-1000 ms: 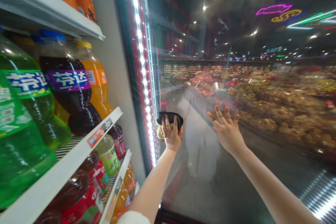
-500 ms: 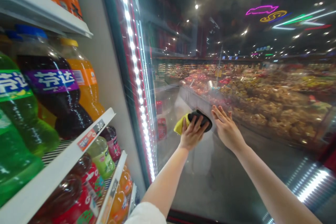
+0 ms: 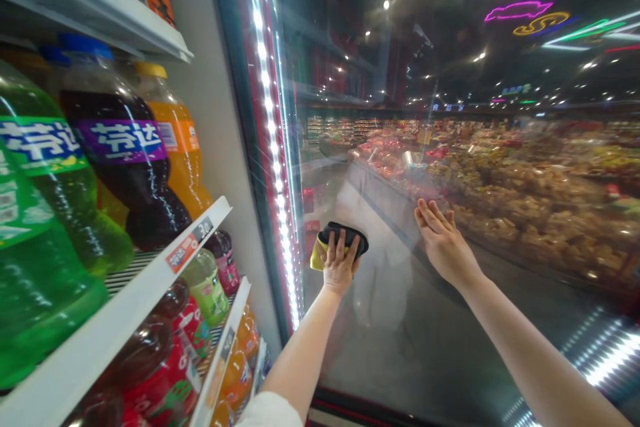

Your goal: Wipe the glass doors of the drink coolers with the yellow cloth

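My left hand [image 3: 341,267] presses a folded black and yellow cloth [image 3: 359,238] flat against the inner side of a glass door [image 3: 380,360], fingers spread over it. The cloth's yellow side shows at its lower left edge. To the right, my right hand [image 3: 445,247] rests against the same glass with its fingers stretched out and holds nothing. The palms of both hands are hidden. Faint pale reflections show in the pane between the two arms.
Shelves with white price rails [image 3: 185,257] stand close on my left, holding soda bottles [image 3: 125,140] in several colours. A bright LED strip [image 3: 273,127] runs down beside the glass. Through the pane, a long produce display [image 3: 525,187] shows in the store.
My left hand has slid the cloth left and slightly down across the glass. My right hand keeps its place on the pane. The whole view has shifted slightly.
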A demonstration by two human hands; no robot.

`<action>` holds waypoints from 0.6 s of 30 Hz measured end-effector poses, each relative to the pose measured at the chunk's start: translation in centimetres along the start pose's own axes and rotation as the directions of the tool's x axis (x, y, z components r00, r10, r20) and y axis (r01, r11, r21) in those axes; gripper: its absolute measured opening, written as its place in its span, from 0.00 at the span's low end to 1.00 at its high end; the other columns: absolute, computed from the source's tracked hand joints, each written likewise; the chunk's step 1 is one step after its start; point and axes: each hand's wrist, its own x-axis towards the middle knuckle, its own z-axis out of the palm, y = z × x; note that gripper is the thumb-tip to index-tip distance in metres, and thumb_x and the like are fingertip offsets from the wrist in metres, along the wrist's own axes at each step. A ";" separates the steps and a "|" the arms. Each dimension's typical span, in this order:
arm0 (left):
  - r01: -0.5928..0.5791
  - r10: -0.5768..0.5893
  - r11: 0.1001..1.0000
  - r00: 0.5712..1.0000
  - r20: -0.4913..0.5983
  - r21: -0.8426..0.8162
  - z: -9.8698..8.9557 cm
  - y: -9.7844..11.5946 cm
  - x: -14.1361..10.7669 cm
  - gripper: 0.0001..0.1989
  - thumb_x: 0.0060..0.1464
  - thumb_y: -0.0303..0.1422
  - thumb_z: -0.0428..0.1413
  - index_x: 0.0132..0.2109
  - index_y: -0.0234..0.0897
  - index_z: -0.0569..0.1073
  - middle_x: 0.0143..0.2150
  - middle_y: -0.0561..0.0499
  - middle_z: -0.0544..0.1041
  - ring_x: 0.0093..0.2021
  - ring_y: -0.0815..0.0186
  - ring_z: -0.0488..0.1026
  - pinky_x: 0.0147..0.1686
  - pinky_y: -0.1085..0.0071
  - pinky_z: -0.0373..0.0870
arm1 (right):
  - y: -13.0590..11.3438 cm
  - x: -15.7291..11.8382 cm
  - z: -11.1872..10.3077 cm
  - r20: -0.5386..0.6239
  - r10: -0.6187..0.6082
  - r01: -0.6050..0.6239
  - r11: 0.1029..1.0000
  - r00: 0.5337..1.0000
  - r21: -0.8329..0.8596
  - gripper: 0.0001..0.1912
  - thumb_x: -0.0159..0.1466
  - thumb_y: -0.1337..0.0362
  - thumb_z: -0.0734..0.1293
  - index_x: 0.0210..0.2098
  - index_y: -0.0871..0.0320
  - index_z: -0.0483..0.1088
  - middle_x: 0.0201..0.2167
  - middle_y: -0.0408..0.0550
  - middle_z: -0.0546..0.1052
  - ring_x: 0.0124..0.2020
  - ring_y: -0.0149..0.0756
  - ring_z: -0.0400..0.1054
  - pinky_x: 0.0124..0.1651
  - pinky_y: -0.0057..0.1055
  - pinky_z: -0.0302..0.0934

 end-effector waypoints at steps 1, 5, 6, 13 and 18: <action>-0.031 0.032 0.999 0.999 0.013 -0.014 -0.4 -0.7 0.8 0.23 0.62 0.40 0.57 0.64 0.52 0.72 0.70 0.44 0.67 0.72 0.47 0.58 0.72 0.40 0.40 | 0.1 -0.1 0.1 0.007 -0.002 0.002 1.000 1.000 -0.014 0.34 0.67 0.74 0.56 0.72 0.59 0.54 0.73 0.58 0.57 0.74 0.48 0.50 0.71 0.57 0.50; 0.181 -0.194 0.979 0.965 -0.177 -0.088 -2.6 -4.0 4.5 0.26 0.64 0.42 0.55 0.67 0.48 0.68 0.74 0.46 0.59 0.75 0.46 0.50 0.72 0.43 0.43 | 0.2 -0.3 0.4 0.029 0.011 -0.009 0.998 1.000 -0.061 0.35 0.68 0.73 0.56 0.74 0.57 0.51 0.73 0.57 0.56 0.74 0.47 0.51 0.72 0.56 0.47; 0.236 -0.253 0.966 0.945 -0.209 -0.102 -2.7 -4.2 4.7 0.29 0.65 0.41 0.53 0.70 0.42 0.64 0.76 0.41 0.54 0.76 0.45 0.47 0.71 0.41 0.46 | 0.2 -0.3 0.5 0.035 0.016 -0.014 0.997 0.999 -0.069 0.34 0.68 0.73 0.56 0.73 0.58 0.51 0.73 0.58 0.56 0.74 0.47 0.51 0.73 0.55 0.46; 0.258 -0.274 0.953 0.958 -0.087 -0.160 0.7 2.0 0.6 0.28 0.64 0.39 0.55 0.68 0.37 0.67 0.74 0.33 0.56 0.76 0.45 0.47 0.69 0.42 0.52 | 0.0 0.2 0.4 0.050 0.026 -0.023 0.998 0.998 -0.062 0.36 0.67 0.75 0.55 0.74 0.60 0.49 0.74 0.58 0.54 0.75 0.46 0.48 0.74 0.57 0.44; 0.185 -0.201 0.971 0.975 -0.097 -0.152 -2.2 0.7 5.3 0.26 0.64 0.40 0.55 0.67 0.47 0.68 0.75 0.42 0.57 0.76 0.46 0.48 0.72 0.41 0.41 | -0.7 -1.5 -0.4 0.039 0.013 -0.012 0.999 0.999 -0.031 0.32 0.69 0.74 0.55 0.72 0.61 0.54 0.73 0.57 0.55 0.74 0.44 0.49 0.74 0.52 0.45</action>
